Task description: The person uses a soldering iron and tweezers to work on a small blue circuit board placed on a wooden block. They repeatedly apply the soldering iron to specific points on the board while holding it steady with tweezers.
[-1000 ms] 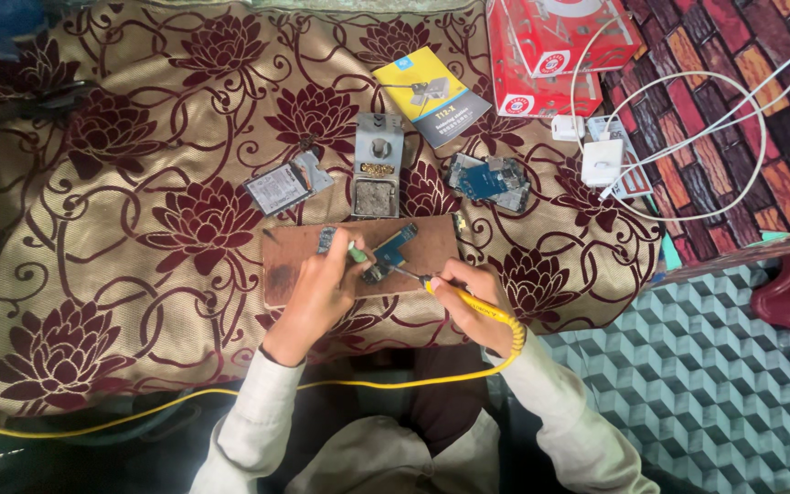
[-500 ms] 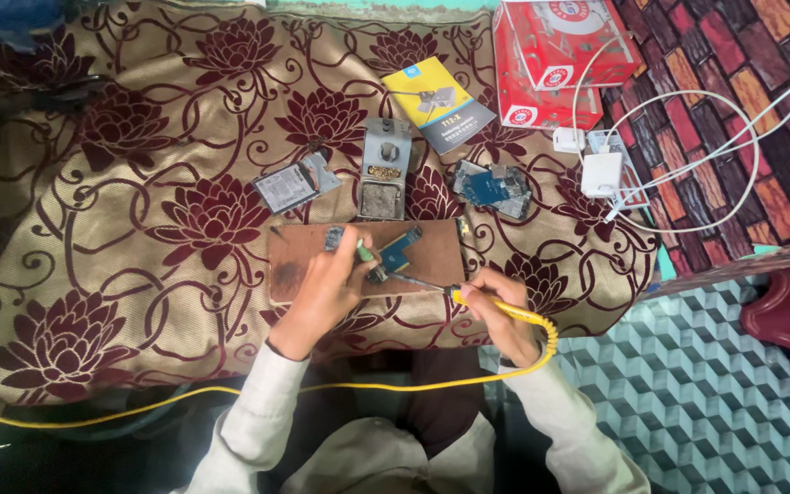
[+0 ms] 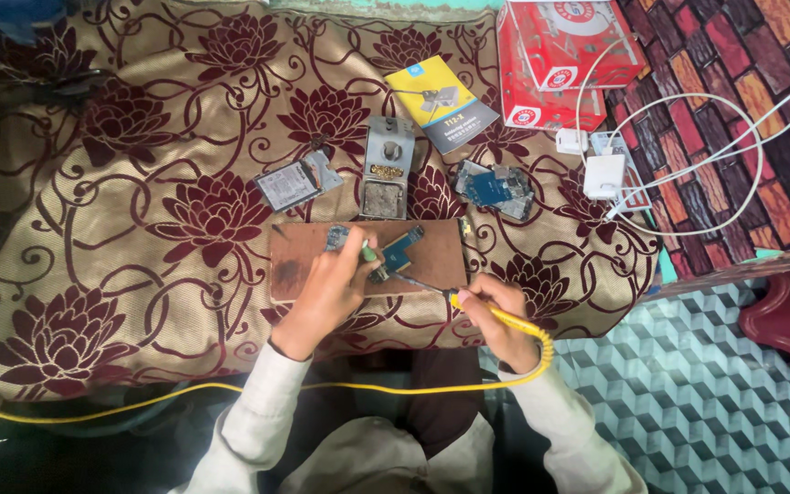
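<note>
Both hands grip: right hand [image 3: 497, 316] aims soldering iron [image 3: 468, 297] up-left at circuit board [image 3: 398, 249], left hand [image 3: 331, 288] pinching tweezers [image 3: 368, 253].

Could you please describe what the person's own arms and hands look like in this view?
Both arms wear long, loose, off-white sleeves with ribbed cuffs that end at the wrists. The left hand and the right hand are bare, with no gloves; no rings or watch can be made out.

We see two bare hands, the left hand [image 3: 326, 293] and the right hand [image 3: 497, 316]. Both arms wear long, cream-white cloth sleeves [image 3: 253, 421] with soft, ribbed cuffs at the wrists. Down low there is a dark brown piece of clothing [image 3: 441, 402] between the sleeves.
</note>
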